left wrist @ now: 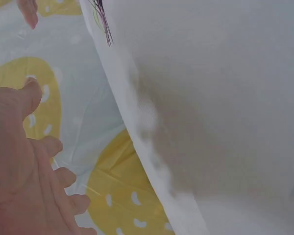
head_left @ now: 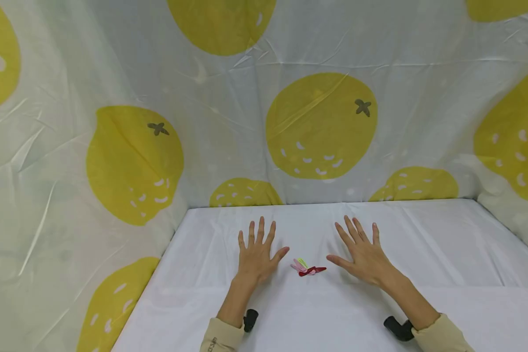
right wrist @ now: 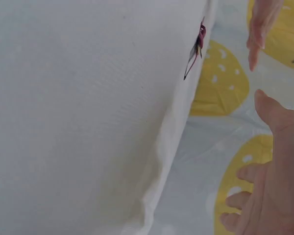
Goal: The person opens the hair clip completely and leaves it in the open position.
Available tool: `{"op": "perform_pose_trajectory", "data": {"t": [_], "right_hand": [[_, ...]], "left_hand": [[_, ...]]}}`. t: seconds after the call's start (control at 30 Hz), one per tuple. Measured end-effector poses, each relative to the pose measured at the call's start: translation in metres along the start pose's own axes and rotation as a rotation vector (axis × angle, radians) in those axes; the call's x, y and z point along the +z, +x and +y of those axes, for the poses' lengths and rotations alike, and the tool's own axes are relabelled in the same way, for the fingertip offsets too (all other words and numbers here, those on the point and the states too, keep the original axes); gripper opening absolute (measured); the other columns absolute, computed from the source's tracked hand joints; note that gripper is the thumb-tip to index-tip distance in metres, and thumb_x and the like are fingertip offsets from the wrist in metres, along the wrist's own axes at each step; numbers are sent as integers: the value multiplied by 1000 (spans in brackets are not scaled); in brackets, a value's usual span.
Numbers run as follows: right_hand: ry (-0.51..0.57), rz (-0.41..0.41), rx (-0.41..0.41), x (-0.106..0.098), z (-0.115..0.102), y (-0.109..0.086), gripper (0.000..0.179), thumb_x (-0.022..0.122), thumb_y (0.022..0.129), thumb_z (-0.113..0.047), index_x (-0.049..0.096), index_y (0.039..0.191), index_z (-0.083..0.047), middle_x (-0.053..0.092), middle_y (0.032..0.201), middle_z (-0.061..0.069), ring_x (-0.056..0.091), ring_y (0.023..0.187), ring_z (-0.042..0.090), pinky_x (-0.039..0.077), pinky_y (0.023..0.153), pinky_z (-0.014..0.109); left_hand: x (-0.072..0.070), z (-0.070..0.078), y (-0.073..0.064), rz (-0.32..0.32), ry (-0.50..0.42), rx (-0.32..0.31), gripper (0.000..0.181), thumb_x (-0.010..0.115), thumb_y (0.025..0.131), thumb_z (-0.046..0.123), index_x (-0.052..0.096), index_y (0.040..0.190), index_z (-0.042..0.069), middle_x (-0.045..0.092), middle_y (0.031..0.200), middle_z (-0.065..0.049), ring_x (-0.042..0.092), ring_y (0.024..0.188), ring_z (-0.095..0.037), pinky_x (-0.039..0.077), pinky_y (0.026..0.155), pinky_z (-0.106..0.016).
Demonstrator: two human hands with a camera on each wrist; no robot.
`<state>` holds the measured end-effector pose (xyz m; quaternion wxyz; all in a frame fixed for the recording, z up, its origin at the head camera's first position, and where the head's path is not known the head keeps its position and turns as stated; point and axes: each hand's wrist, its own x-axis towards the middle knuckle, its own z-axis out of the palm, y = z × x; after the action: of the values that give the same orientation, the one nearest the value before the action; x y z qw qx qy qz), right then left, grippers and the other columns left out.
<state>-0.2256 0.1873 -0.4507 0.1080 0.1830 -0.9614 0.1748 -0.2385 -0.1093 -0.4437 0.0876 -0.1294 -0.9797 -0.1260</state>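
A small pile of hair clips (head_left: 307, 268) in red, pink and yellow-green lies on the white tabletop between the two hands. My left hand (head_left: 256, 256), palm down with fingers spread, hovers to the left of the pile. On the other side, my right hand (head_left: 364, 255) is held the same way, its thumb pointing toward the clips. Neither hand holds anything. Seen edge-on, the clips (left wrist: 102, 22) appear at the top of the left wrist view. In the right wrist view the clips (right wrist: 197, 46) sit near the top, apart from the fingers.
A white cloth covers the table (head_left: 325, 318). Behind it hangs a pale curtain (head_left: 229, 132) printed with yellow fruit, which also runs along the left and right sides. A black wrist device (head_left: 250, 320) shows at the left sleeve, another black device (head_left: 398, 328) at the right.
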Motion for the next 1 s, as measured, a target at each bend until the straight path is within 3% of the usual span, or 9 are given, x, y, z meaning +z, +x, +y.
{"op": "perform_pose_trajectory", "data": {"t": [0.17,0.33,0.43,0.53,0.67,0.77,0.9,1.0], "right_hand": [[33,-1,-19,3,-1,0,88,60,97,-60,31,163,-11,15,173,20,13,159,43,-2,119,75],[197,-24,-42,8,-3,2,80,64,98,-53,35,162,-15,22,171,19,21,157,45,1,121,73],[307,-42,-65,9,-5,3,73,66,99,-48,41,159,-16,33,167,19,34,150,48,17,117,75],[403,-55,-82,12,-5,4,65,68,99,-42,49,155,-16,47,158,17,51,138,45,37,109,69],[535,-79,-77,16,-5,7,57,73,97,-34,58,148,-13,62,139,13,63,110,23,55,89,40],[599,-100,-74,20,-3,8,53,76,95,-29,63,142,-8,68,124,13,59,89,9,49,71,24],[631,-131,-82,26,-4,11,49,78,93,-24,67,136,-4,71,106,10,51,73,3,42,61,20],[686,-172,-66,31,-7,13,46,78,93,-22,69,133,-4,69,96,7,44,63,2,38,56,19]], "left_hand": [[0,3,1,-20,-6,11,80,44,102,64,25,166,20,10,175,-12,11,161,-42,8,124,-69],[2,7,2,-42,-23,23,79,46,102,63,28,165,20,16,174,-14,19,159,-42,20,123,-67],[3,10,3,-47,-43,40,78,51,100,63,34,163,20,26,171,-17,31,154,-41,33,115,-64],[5,12,3,-32,-72,72,76,60,97,61,44,158,19,41,162,-18,46,143,-39,42,106,-58],[6,13,3,-13,-178,115,68,76,91,49,59,148,16,56,142,-17,56,124,-35,48,98,-51],[7,13,4,-40,-294,119,59,85,86,36,68,138,14,58,129,-13,57,111,-28,50,92,-43],[9,12,6,-95,-416,96,47,89,82,20,75,126,11,58,115,-12,52,91,-17,47,77,-29],[10,12,10,-122,-457,80,38,89,81,11,79,117,8,60,109,-14,47,81,-13,41,71,-24]]}}
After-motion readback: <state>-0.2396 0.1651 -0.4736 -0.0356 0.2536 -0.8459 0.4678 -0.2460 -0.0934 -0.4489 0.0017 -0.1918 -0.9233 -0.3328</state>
